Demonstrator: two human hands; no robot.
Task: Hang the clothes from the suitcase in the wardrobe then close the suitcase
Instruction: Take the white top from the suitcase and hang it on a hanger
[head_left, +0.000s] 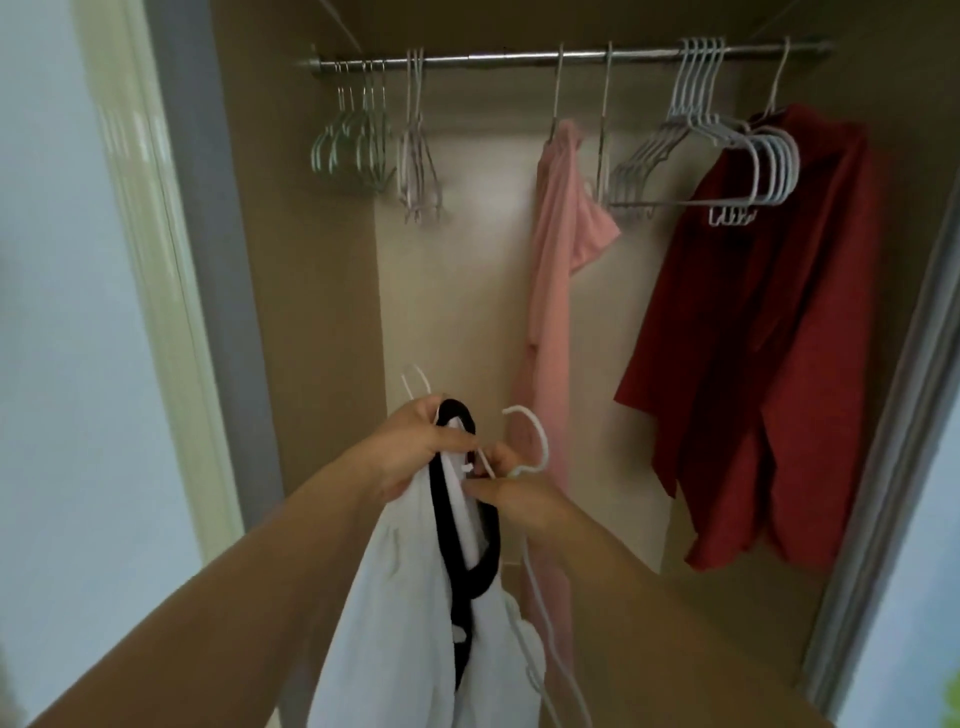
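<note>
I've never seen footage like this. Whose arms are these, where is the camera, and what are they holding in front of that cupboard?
There is no machine here. A person wears a wide-angle camera on the head, so you look forward and down along their own arms. This is the only view. The left hand grips the neck of a white garment with black edging. The right hand pinches a white hanger. Ahead is an open wardrobe. On its metal rail hang a pink garment, a red garment and bunches of empty hangers. The suitcase is not in view.
</note>
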